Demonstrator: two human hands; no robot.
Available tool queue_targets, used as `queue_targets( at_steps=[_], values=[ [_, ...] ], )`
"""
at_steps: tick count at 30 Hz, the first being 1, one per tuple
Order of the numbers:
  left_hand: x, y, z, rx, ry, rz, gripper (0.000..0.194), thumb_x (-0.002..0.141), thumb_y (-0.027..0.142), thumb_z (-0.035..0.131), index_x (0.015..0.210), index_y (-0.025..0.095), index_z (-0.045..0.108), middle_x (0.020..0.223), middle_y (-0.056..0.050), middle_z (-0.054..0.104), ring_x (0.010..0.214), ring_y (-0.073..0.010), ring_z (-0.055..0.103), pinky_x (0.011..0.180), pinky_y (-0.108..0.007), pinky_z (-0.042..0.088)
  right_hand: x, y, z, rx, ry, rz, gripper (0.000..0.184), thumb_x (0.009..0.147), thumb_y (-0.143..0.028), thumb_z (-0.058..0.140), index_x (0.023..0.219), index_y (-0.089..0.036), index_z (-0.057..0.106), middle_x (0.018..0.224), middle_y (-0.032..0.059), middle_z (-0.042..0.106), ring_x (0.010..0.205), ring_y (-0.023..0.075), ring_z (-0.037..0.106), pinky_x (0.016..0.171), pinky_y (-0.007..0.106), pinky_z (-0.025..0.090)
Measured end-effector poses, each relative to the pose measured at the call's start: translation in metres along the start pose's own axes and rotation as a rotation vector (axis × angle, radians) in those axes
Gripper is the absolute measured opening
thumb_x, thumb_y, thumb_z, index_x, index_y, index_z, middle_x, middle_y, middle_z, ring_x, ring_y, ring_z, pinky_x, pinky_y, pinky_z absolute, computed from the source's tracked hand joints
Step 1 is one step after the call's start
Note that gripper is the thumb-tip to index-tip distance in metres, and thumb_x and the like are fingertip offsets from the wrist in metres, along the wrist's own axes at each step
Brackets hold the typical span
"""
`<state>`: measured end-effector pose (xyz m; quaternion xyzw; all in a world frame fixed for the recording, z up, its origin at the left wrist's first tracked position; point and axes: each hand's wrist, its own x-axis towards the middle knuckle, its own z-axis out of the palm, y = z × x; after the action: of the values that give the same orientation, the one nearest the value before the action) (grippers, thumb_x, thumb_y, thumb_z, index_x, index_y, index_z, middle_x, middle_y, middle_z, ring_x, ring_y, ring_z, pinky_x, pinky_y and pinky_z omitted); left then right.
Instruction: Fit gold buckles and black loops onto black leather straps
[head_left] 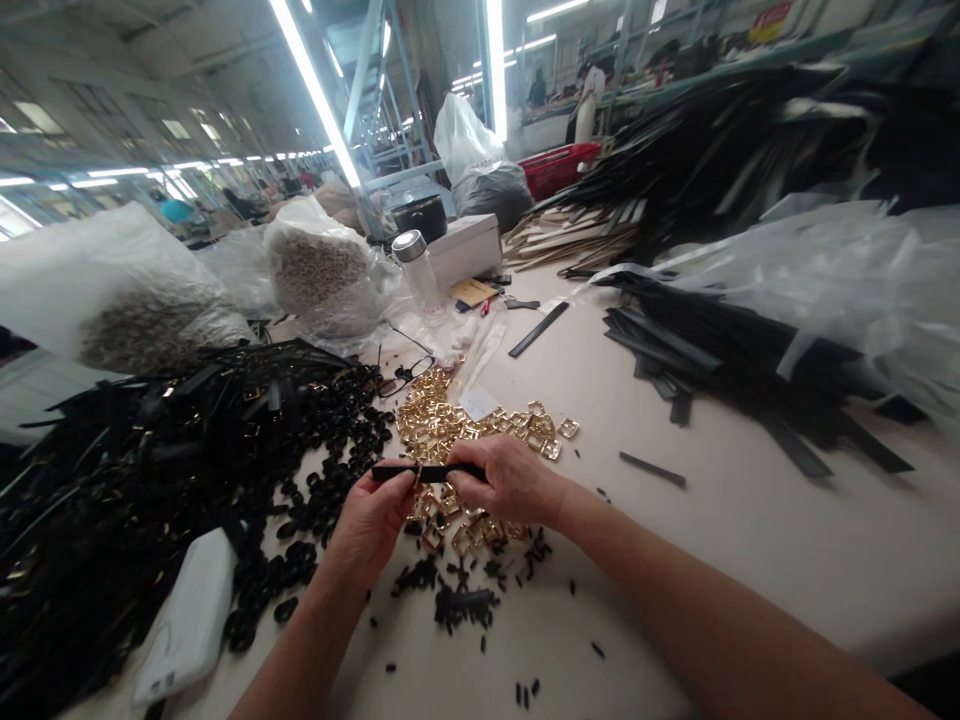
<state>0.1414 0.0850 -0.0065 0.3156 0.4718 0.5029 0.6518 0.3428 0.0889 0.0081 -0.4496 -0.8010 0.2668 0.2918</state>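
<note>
Between my two hands a short black strap (pixel 433 474) is stretched level above the table, with a gold buckle (pixel 418 474) around its middle. My left hand (pixel 379 515) pinches the strap near its left end, thumb close to the buckle. The right end is gripped by my right hand (pixel 506 480), its fingers curled over the strap. Beneath and behind the hands lies a heap of gold square buckles (pixel 427 415). Small black loops (pixel 345 440) are piled to the left, and small black pieces (pixel 465 605) are scattered in front of the hands.
Finished-looking black straps with buckles (pixel 150 440) form a large pile at left, beside a white power bank (pixel 191 610). Eyeglasses (pixel 409 372), a glass bottle (pixel 420 270) and filled plastic bags (pixel 319 260) stand farther back. Black strips (pixel 720 370) lie at right under clear plastic.
</note>
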Motion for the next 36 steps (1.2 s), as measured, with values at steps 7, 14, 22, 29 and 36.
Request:
queue_targets(
  at_steps=[7, 14, 22, 29, 36],
  values=[
    [-0.002, -0.002, 0.005, 0.034, -0.005, -0.049, 0.033, 0.053, 0.025, 0.090, 0.075, 0.010, 0.072, 0.075, -0.005, 0.071, 0.066, -0.0120, 0.065, 0.061, -0.019, 0.054, 0.001, 0.000, 0.007, 0.040, 0.018, -0.036, 0.009, 0.079, -0.015, 0.056, 0.072, -0.017, 0.060, 0.064, -0.0025, 0.057, 0.058, 0.0087, 0.047, 0.056, 0.020, 0.031],
    [-0.001, -0.009, 0.006, 0.078, -0.015, -0.074, 0.034, 0.054, 0.031, 0.089, 0.078, 0.011, 0.074, 0.075, -0.005, 0.072, 0.061, -0.0115, 0.063, 0.055, -0.019, 0.050, 0.000, 0.002, 0.012, 0.023, 0.036, -0.042, 0.006, 0.079, -0.017, 0.058, 0.077, -0.018, 0.064, 0.069, -0.0009, 0.062, 0.062, 0.0108, 0.051, 0.059, 0.022, 0.033],
    [-0.002, -0.008, -0.004, 0.333, -0.030, 0.101, 0.025, 0.067, 0.032, 0.082, 0.081, 0.015, 0.071, 0.067, -0.001, 0.067, 0.058, -0.0104, 0.057, 0.053, -0.019, 0.045, -0.001, -0.001, 0.017, 0.128, 0.067, -0.023, 0.008, 0.085, -0.023, 0.060, 0.082, -0.019, 0.066, 0.068, -0.0025, 0.062, 0.062, 0.0102, 0.053, 0.060, 0.021, 0.035],
    [0.000, -0.007, -0.004, 0.280, -0.043, 0.066, 0.027, 0.066, 0.031, 0.082, 0.079, 0.016, 0.063, 0.063, 0.004, 0.059, 0.054, -0.0074, 0.053, 0.054, -0.018, 0.044, -0.001, -0.002, 0.016, 0.130, 0.060, -0.013, 0.005, 0.082, -0.020, 0.062, 0.079, -0.018, 0.066, 0.067, -0.0031, 0.061, 0.061, 0.0097, 0.052, 0.060, 0.020, 0.034],
    [-0.008, -0.009, 0.004, 0.393, -0.086, 0.099, 0.029, 0.074, 0.039, 0.074, 0.087, 0.018, 0.060, 0.060, 0.003, 0.061, 0.053, -0.0103, 0.055, 0.051, -0.019, 0.045, -0.001, -0.005, 0.018, 0.146, 0.056, 0.064, 0.005, 0.081, -0.018, 0.061, 0.077, -0.018, 0.065, 0.064, -0.0029, 0.060, 0.059, 0.0095, 0.050, 0.057, 0.021, 0.032]
  ],
)
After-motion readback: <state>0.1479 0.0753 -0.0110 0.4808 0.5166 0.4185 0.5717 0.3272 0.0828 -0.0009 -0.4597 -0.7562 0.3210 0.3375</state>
